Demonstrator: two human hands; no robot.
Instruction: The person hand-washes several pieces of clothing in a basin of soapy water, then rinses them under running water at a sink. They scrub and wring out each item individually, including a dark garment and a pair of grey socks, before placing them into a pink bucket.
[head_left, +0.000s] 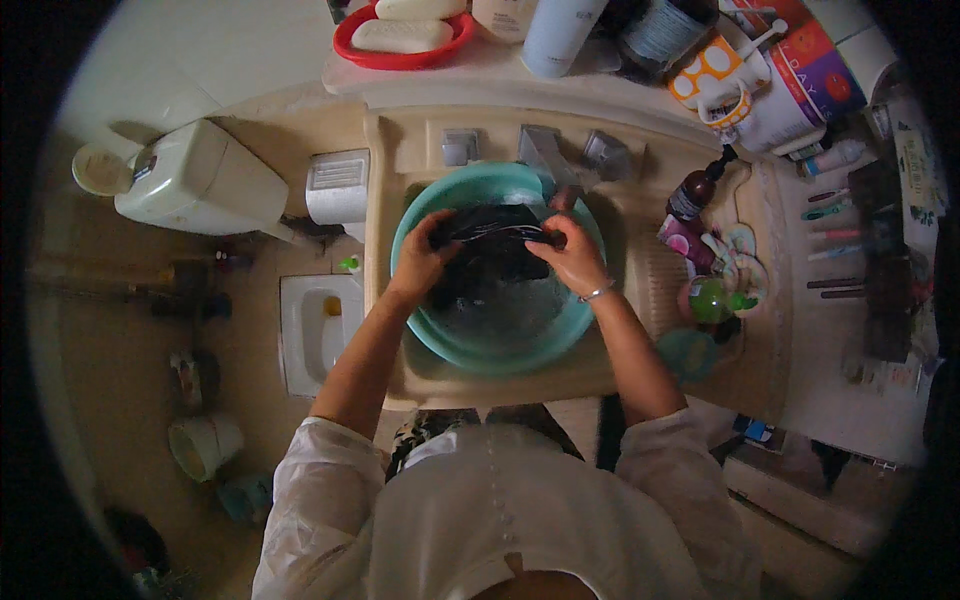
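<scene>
A dark wet cloth item (499, 251), perhaps a garment, is stretched between my two hands inside a turquoise plastic basin (491, 360). My left hand (424, 259) pinches its left end, thumb toward me. At the other end, my right hand (571, 255) grips the upper edge between thumb and fingers, with a bracelet at the wrist. Pale lines run along that upper edge. The lower part of the cloth hangs into cloudy water (510, 315) in the basin. Behind the basin rim stands a metal faucet (546, 154).
The basin sits in a beige washbasin counter (637, 262). On its right are a brown pump bottle (697, 187), a pink tube (686, 244) and a green bottle (707, 300). A ledge behind carries a red soap dish (405, 52) and a white bottle (559, 37). A squat toilet (319, 337) lies at left.
</scene>
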